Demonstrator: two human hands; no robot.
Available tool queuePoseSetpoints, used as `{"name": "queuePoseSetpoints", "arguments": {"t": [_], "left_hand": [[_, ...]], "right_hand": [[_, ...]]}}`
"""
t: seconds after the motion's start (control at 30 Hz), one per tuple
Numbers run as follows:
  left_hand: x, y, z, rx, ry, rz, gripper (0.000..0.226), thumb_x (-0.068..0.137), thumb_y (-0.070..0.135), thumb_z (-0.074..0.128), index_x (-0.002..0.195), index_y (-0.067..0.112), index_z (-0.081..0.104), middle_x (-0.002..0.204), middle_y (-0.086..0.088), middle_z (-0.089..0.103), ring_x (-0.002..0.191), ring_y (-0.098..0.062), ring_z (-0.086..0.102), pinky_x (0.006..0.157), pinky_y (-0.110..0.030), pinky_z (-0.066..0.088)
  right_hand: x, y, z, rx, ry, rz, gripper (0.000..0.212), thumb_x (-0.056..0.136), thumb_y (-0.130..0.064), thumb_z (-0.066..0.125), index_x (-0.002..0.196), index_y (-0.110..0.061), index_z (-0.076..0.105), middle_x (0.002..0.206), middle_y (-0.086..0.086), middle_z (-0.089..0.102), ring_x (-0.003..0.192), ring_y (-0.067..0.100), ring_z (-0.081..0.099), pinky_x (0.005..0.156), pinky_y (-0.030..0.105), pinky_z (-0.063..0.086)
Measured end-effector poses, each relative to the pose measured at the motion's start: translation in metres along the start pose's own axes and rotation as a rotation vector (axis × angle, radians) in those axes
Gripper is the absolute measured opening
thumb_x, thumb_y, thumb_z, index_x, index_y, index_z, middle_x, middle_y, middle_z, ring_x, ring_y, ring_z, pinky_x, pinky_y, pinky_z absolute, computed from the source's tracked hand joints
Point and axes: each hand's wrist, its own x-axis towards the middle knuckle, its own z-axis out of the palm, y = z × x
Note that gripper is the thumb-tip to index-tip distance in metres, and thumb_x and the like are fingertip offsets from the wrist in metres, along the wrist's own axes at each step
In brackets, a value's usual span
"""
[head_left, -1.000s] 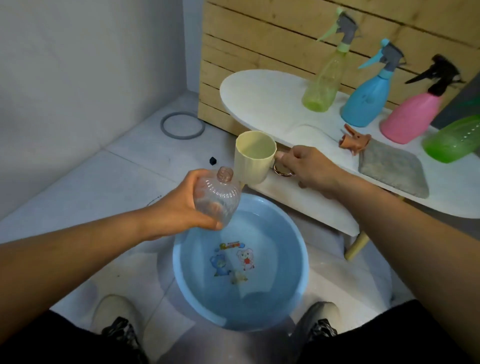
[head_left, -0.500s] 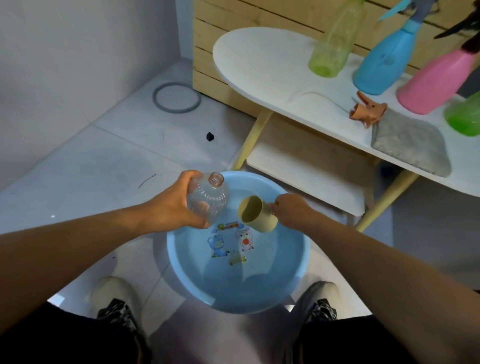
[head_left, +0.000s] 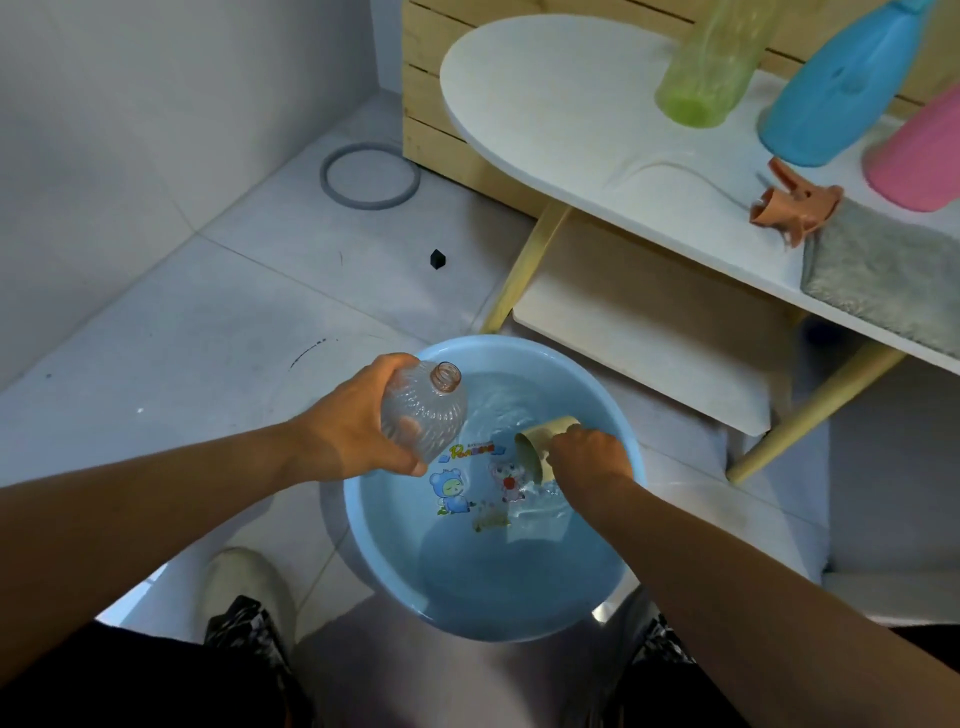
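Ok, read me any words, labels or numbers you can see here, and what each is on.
"Po...": yellow lettering on the floor of the round light-blue plastic basin; remaining letters blurred.
Above it, tiny print: too small to read.
No text on the clear ribbed plastic bottle or cream plastic cup.

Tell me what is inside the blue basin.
The blue basin holds water, cartoon pictures on its bottom and a cream cup on its side, gripped by the right hand. The hand covers the cup's handle and part of the bottom.
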Motion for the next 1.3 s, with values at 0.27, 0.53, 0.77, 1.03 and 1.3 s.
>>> {"name": "queuePoseSetpoints", "arguments": {"t": [0.27, 0.53, 0.77, 1.03, 1.3], "left_hand": [[0.003, 0.005, -0.004, 0.031, 0.024, 0.016, 0.11, 0.054, 0.027, 0.101, 0.141, 0.038, 0.035, 0.13, 0.015, 0.052, 0.118, -0.007, 0.055, 0.093, -0.029, 0.053], [0.0, 0.02, -0.013, 0.011, 0.027, 0.084, 0.108, 0.056, 0.024, 0.1, 0.141, 0.036, 0.035, 0.126, 0.013, 0.056, 0.115, -0.007, 0.058, 0.091, -0.029, 0.055], [-0.007, 0.049, -0.042, 0.145, 0.002, 0.155, 0.105, 0.06, 0.019, 0.097, 0.143, 0.034, 0.033, 0.125, 0.012, 0.056, 0.113, -0.007, 0.058, 0.09, -0.024, 0.052], [-0.022, 0.092, -0.08, 0.243, -0.003, 0.212, 0.102, 0.062, 0.02, 0.096, 0.139, 0.036, 0.032, 0.12, 0.014, 0.055, 0.109, -0.004, 0.058, 0.086, -0.025, 0.052], [-0.023, 0.101, -0.057, 0.198, 0.055, 0.299, 0.103, 0.06, 0.016, 0.095, 0.14, 0.034, 0.033, 0.128, 0.011, 0.049, 0.112, -0.003, 0.056, 0.083, -0.012, 0.05]], "right_hand": [[0.005, -0.017, 0.019, 0.377, -0.089, 0.083, 0.025, 0.1, -0.026, 0.059, 0.119, -0.013, 0.067, 0.119, 0.007, 0.067, 0.113, 0.029, 0.065, 0.086, 0.034, 0.051], [-0.006, 0.009, 0.005, 1.147, -0.242, 0.166, 0.031, 0.097, -0.03, 0.057, 0.075, -0.009, 0.062, 0.071, 0.008, 0.053, 0.059, 0.021, 0.042, 0.056, 0.029, 0.037], [-0.043, 0.03, -0.066, 1.271, -0.126, 0.114, 0.023, 0.09, -0.031, 0.06, 0.074, -0.015, 0.055, 0.078, 0.004, 0.047, 0.07, 0.021, 0.039, 0.056, 0.029, 0.037], [-0.093, 0.072, -0.162, 1.216, 0.09, 0.035, 0.026, 0.087, -0.038, 0.067, 0.077, -0.014, 0.064, 0.073, 0.003, 0.052, 0.069, 0.017, 0.045, 0.062, 0.029, 0.04], [-0.129, 0.105, -0.221, 1.201, 0.298, 0.061, 0.031, 0.087, -0.04, 0.065, 0.068, -0.021, 0.05, 0.063, -0.002, 0.044, 0.064, 0.015, 0.039, 0.056, 0.028, 0.036]]}}
